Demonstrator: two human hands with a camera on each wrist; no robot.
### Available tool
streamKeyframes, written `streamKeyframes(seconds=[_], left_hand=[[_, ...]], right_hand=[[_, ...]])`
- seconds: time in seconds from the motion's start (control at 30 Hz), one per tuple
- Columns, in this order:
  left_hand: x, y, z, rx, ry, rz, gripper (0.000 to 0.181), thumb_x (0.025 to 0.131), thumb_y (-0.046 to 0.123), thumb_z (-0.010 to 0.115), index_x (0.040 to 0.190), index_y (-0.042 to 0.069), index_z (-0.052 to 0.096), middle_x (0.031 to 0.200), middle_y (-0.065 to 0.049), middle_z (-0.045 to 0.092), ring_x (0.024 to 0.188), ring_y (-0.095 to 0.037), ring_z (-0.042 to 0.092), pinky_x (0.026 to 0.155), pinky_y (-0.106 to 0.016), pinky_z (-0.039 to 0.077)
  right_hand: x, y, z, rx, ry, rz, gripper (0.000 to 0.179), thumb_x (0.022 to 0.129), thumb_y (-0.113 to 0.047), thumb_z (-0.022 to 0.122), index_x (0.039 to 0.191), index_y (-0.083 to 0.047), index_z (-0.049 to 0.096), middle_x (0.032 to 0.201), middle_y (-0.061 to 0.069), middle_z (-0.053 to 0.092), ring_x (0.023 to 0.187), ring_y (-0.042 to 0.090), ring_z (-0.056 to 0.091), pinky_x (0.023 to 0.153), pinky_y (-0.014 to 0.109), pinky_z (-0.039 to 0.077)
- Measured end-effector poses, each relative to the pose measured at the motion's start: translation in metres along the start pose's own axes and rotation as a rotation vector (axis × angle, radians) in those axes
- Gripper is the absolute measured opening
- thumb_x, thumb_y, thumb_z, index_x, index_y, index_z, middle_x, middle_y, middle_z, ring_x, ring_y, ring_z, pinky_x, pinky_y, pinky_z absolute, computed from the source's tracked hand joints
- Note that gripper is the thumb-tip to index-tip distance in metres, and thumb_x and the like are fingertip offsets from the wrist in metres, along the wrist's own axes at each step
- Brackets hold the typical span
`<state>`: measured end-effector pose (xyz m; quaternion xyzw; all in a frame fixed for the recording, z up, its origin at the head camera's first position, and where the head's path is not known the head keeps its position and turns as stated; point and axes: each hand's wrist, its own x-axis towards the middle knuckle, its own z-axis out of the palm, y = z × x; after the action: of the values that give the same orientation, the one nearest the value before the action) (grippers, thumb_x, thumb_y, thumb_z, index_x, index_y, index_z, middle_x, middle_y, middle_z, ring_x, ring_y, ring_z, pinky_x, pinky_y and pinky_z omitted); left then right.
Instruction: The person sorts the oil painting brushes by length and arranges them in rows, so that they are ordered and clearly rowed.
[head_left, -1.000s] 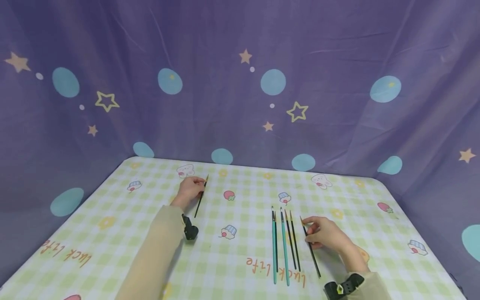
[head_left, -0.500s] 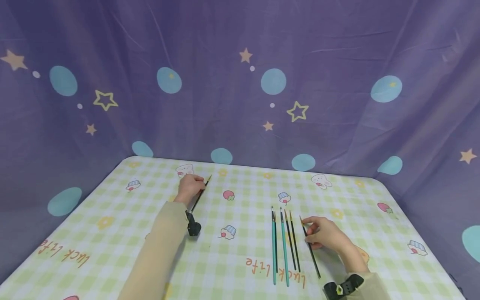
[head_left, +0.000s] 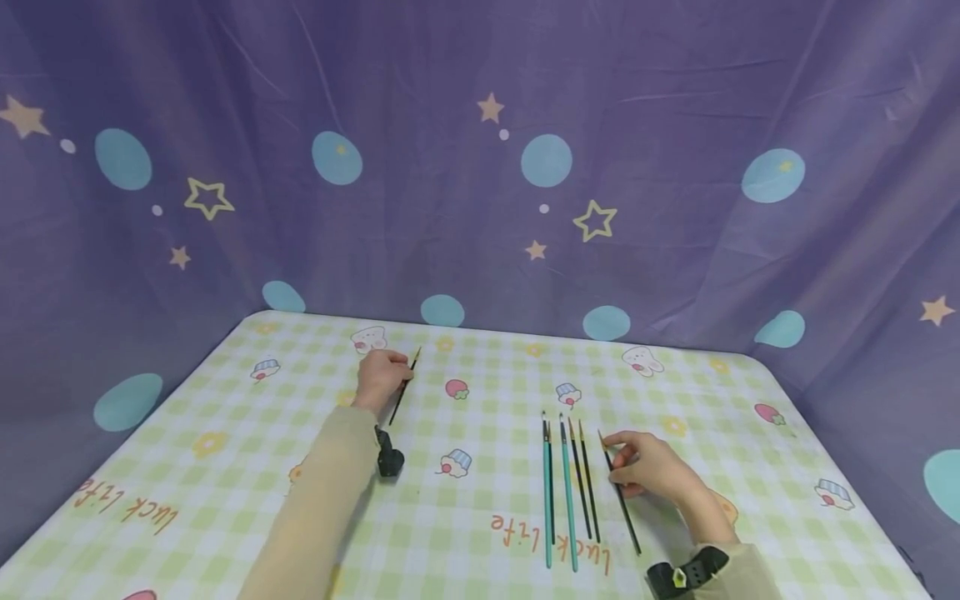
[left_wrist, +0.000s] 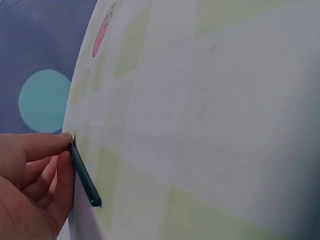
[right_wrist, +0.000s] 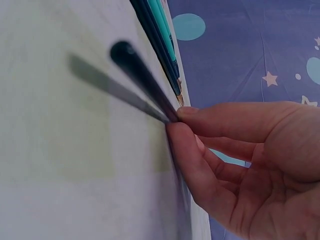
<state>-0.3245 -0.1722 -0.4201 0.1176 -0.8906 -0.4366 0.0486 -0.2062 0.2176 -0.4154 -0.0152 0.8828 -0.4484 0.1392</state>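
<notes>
At the far left of the table, my left hand [head_left: 381, 379] pinches a thin dark paintbrush [head_left: 402, 395] between thumb and fingers, its bristles pointing away from me. In the left wrist view the dark handle [left_wrist: 87, 177] slants down from the fingertips. My right hand [head_left: 651, 465] pinches another dark paintbrush [head_left: 624, 508] near its bristle end, at the right of a row of brushes. The right wrist view has its handle end [right_wrist: 127, 55] lifted off the cloth, with a shadow beside it. The row holds teal paintbrushes [head_left: 567, 500] and black paintbrushes [head_left: 589, 487], lying roughly parallel.
A green-and-white checked cloth [head_left: 480, 433] with printed cupcakes, strawberries and lettering covers the table. Behind it hangs a purple curtain [head_left: 450, 233] with stars and blue spots. Dark straps with small devices sit on both wrists.
The left hand's brush swings to a flatter slant, then back toward upright, while that hand shifts very slightly. My right hand and the row of brushes stay in place.
</notes>
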Motion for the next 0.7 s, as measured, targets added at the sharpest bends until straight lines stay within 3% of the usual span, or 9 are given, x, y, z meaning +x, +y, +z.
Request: streamKeyframes(seconds=[0.1,0.3,0.53,0.7], left_hand=[[-0.0002,-0.0002,0.0017,-0.009,0.004,-0.009,0.030,0.079,0.009,0.065,0.108,0.001,0.065,0.098,-0.015,0.067,0.070,-0.018,0.063,0.063,-0.028,0.052],[-0.0033,0.0011,0.0013,-0.037,0.014,-0.008,0.029,0.080,0.009,0.063,0.107,0.001,0.064,0.096,-0.015,0.067,0.070,-0.018,0.063,0.063,-0.027,0.051],[-0.0089,0.0025,-0.0015,-0.064,0.046,0.030,0.027,0.080,0.007,0.059,0.105,-0.001,0.064,0.072,-0.011,0.066,0.051,-0.015,0.057,0.055,-0.026,0.046],[-0.0086,-0.0004,-0.0021,-0.073,0.043,0.032,0.027,0.083,0.010,0.059,0.107,0.002,0.064,0.075,-0.012,0.067,0.052,-0.013,0.057,0.056,-0.026,0.047]], right_hand=[[0.0002,-0.0001,0.0001,-0.001,0.002,0.000,0.050,0.072,0.007,0.067,0.119,0.004,0.054,0.076,0.008,0.054,0.057,0.017,0.057,0.050,0.031,0.052],[0.0011,0.0013,-0.0011,0.006,-0.015,-0.026,0.050,0.072,0.007,0.067,0.120,0.005,0.053,0.076,0.008,0.054,0.057,0.016,0.057,0.050,0.032,0.052],[0.0018,0.0037,-0.0012,-0.002,-0.024,-0.043,0.050,0.072,0.006,0.067,0.120,0.005,0.052,0.075,0.008,0.055,0.057,0.016,0.057,0.050,0.031,0.052],[0.0010,0.0042,-0.0016,-0.005,-0.027,-0.056,0.049,0.073,0.006,0.066,0.120,0.006,0.052,0.075,0.008,0.054,0.056,0.016,0.056,0.050,0.031,0.052]])
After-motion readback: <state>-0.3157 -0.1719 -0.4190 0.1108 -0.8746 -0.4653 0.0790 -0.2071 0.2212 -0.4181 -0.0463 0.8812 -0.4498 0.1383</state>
